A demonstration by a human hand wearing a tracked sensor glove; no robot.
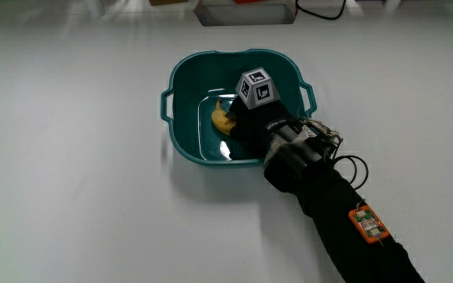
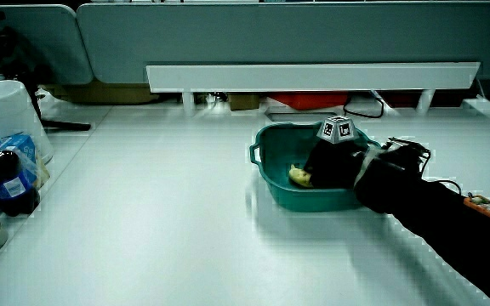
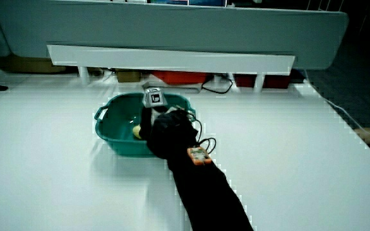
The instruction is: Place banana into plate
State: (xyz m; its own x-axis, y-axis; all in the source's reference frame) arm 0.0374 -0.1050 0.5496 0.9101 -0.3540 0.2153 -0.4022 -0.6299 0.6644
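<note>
While the hands (image 1: pixel 252 118) reach into the teal basin (image 1: pixel 185 135) at frame centre over the banana (image 1: pixel 222 120), finger state indiscernible, placing seems underway; release next.

Open table (image 1: pixel 77 157) all around the basin (image 1: pixel 181 140); bottles (image 2: pixel 7 183) well apart.

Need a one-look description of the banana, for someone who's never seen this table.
Find the teal basin with two handles, the only container in the middle of the white table. The gloved hand reaches down into it. The banana is the small yellow piece on the basin's floor at the hand; it is the only yellow thing there.
</note>
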